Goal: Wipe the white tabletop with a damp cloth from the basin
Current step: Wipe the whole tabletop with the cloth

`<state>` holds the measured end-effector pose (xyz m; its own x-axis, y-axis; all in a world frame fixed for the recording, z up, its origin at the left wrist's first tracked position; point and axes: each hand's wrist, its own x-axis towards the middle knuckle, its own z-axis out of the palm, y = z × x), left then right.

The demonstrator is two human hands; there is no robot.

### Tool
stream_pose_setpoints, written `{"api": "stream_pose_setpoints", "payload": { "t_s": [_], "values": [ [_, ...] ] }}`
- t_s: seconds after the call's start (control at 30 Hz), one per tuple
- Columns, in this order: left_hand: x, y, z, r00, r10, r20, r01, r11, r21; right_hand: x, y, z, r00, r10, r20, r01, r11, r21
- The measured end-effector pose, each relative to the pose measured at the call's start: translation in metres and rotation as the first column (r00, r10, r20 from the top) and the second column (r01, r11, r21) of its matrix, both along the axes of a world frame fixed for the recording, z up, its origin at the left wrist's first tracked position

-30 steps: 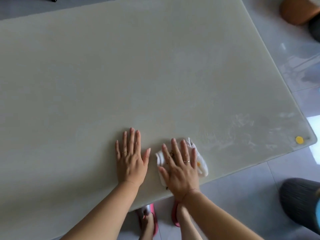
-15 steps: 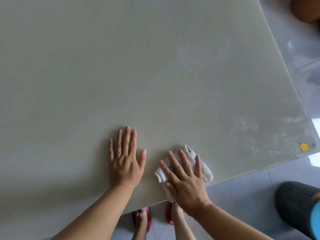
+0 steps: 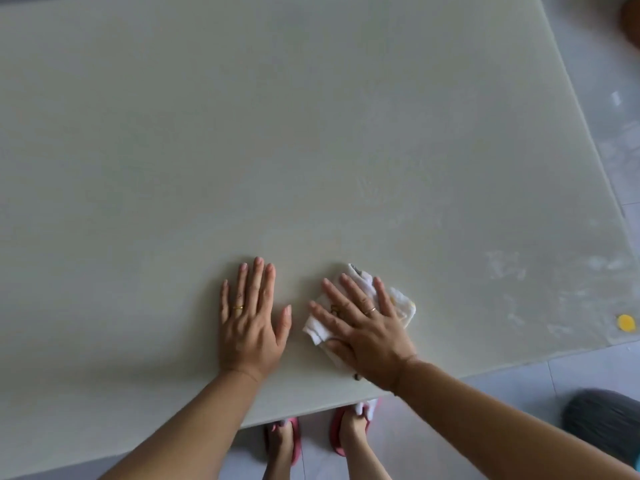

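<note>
The white tabletop (image 3: pixel 311 133) fills most of the view. My right hand (image 3: pixel 367 327) lies flat with fingers spread on a crumpled white cloth (image 3: pixel 403 304) near the table's front edge, pressing it onto the surface. Cloth edges stick out beyond the fingertips and at the thumb side. My left hand (image 3: pixel 251 323) rests palm down, fingers apart, on the bare tabletop just left of the cloth, holding nothing. No basin is in view.
Streaky wet smears (image 3: pixel 509 268) mark the tabletop's front right corner, beside a small yellow round dot (image 3: pixel 625 322). A dark grey object (image 3: pixel 602 420) stands on the tiled floor at lower right. My feet in pink slippers (image 3: pixel 294 441) show under the front edge.
My right hand has slid the cloth a little to the right and turned its fingers leftward. The left hand stays planted on the table.
</note>
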<state>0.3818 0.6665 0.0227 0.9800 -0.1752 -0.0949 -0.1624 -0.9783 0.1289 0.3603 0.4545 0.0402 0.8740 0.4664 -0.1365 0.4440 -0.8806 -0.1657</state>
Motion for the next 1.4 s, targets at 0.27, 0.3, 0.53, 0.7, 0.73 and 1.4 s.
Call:
{"api": "stream_pose_setpoints", "payload": {
  "t_s": [0.27,0.3,0.53,0.7,0.73,1.4],
  "values": [
    [-0.001,-0.002,0.002,0.999,0.02,-0.029,-0.02,1.0,0.02,0.074,-0.02,-0.003,0.604,-0.796,-0.045,0.797,0.604,0.004],
    [0.0,-0.003,0.002,0.999,0.015,-0.032,-0.014,1.0,0.021,0.065,0.005,-0.004,0.712,-0.701,-0.031,0.702,0.711,0.032],
    [0.0,-0.001,0.004,0.998,-0.008,-0.065,0.01,1.0,0.027,0.096,-0.041,-0.007,0.994,-0.068,0.087,0.071,0.997,-0.027],
    [-0.001,-0.001,0.005,0.997,-0.003,-0.078,0.003,1.0,0.007,0.12,-0.014,-0.006,0.58,-0.814,-0.044,0.815,0.58,0.014],
    [0.0,-0.001,0.005,0.997,-0.004,-0.074,0.004,1.0,0.007,0.111,0.01,-0.006,0.608,-0.792,-0.047,0.794,0.607,0.035],
    [0.166,-0.052,0.023,0.993,0.108,0.056,-0.099,0.983,-0.152,0.167,-0.035,-0.004,0.999,-0.035,0.019,0.036,0.998,-0.044]
  ]
}}
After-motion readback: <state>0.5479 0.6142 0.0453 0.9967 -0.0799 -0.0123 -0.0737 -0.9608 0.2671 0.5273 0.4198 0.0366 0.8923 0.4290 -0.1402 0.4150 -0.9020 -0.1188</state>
